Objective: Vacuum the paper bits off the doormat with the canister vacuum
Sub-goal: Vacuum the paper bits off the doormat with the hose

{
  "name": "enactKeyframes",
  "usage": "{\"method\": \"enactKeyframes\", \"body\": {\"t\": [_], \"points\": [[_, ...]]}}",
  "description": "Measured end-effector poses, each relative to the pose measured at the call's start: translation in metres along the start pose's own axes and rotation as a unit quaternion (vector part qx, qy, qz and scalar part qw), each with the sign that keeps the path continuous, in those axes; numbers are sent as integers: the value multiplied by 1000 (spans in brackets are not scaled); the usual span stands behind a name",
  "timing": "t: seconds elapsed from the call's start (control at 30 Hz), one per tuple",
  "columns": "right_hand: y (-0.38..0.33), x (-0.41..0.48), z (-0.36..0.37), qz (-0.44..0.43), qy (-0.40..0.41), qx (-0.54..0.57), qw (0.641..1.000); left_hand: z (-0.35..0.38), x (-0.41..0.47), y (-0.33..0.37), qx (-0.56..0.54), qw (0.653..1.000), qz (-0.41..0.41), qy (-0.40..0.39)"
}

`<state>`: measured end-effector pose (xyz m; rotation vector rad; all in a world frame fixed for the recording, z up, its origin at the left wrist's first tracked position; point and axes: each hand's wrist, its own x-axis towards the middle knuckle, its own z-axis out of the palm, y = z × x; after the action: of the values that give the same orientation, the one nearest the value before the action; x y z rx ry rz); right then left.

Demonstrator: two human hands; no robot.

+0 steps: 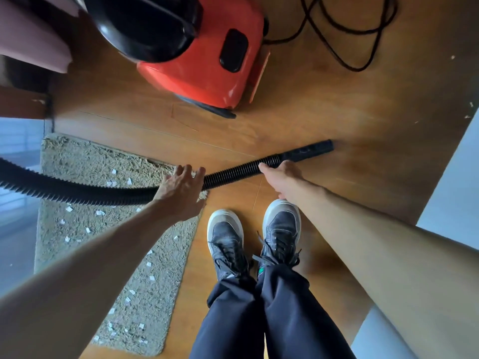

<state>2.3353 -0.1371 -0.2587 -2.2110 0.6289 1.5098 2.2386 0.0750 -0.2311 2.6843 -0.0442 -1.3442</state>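
A beige shaggy doormat lies on the wood floor at the left, strewn with several small white paper bits. The red canister vacuum stands at the top. Its black ribbed hose runs from the left edge across the mat to a black nozzle that rests on the bare floor. My left hand hovers over the hose at the mat's right edge, fingers spread. My right hand is at the hose's cuff end, with the thumb on the ribs and the fingers curled around it.
My two dark sneakers stand on the floor just right of the mat. The vacuum's black power cord loops on the floor at the top right. A pink upholstered edge sits at the top left, and a pale wall runs along the right.
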Motion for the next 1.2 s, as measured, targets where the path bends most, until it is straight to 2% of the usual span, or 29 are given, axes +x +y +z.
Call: {"method": "enactKeyframes", "body": {"t": [0.17,0.27,0.37,0.47,0.6,0.77,0.87,1.0,1.1,1.2], "points": [[-2,26,33,59,-16,121,991,20,23,-6,2,1000,-25,-11],[1,41,47,77,-35,222,971,30,35,-6,1,999,-26,-19],[-4,43,56,138,-25,283,949,38,41,-2,-14,1000,-19,-16],[-6,41,60,150,-30,339,928,41,36,2,-28,999,-14,-7],[-3,21,53,141,5,365,920,33,17,5,-41,999,-13,-12],[-5,-31,29,134,97,399,902,6,-24,25,-75,997,-15,-3],[-13,-76,8,107,166,385,902,-12,-55,49,-96,995,-21,-3],[-18,-134,-29,36,203,369,906,-37,-93,85,-143,989,-42,-4],[-26,-168,-58,-60,204,370,905,-64,-113,105,-162,983,-82,25],[-31,-196,-85,-182,194,315,911,-94,-129,119,-179,977,-106,55]]}}
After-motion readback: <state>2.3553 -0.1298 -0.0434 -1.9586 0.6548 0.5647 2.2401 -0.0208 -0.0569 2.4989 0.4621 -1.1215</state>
